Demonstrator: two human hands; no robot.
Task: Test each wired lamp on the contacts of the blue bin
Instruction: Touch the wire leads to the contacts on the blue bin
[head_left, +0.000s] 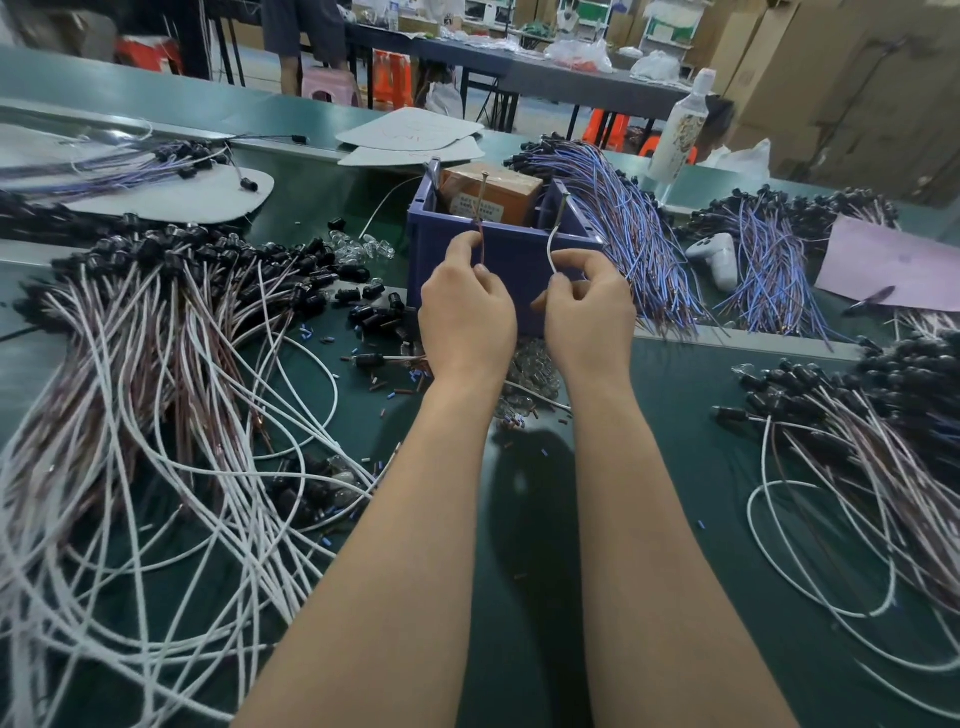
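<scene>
At the near wall of the blue bin (511, 262), a reddish lead (481, 241) is pinched by the left hand (467, 317) and a white lead (550, 253) by the right hand (589, 317), each raised towards the contacts (484, 191). One test is judged under way. With heaps of wired lamps (156, 338) alongside, much is judged left.

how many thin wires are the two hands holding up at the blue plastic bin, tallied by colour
reddish-brown thin wire, pinched by the left hand: 1
white thin wire, pinched by the right hand: 1
total: 2, both reaching up to the rim of the blue plastic bin
</scene>
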